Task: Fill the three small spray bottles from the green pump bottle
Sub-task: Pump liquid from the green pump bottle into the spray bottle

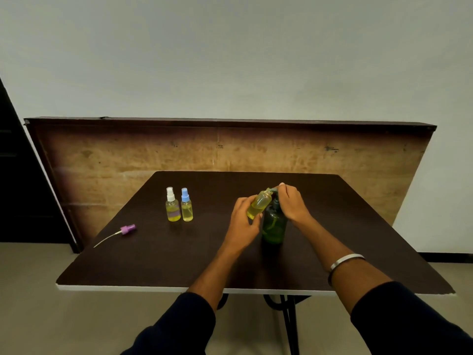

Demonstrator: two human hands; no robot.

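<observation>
- Green pump bottle (273, 228) upright on dark table (179, 265), right of frame centre
- L hand (243, 221) grips uncapped small bottle (259, 204), tilted, mouth up at pump spout
- R hand (291, 202) curled over pump head
- White-cap bottle (172, 204) & blue-cap bottle (186, 205) upright, side by side, centre-left
- Purple sprayer top (127, 229) w/ tube lies at left

Bare room: folding table (153, 265), blank wall (230, 60).
</observation>
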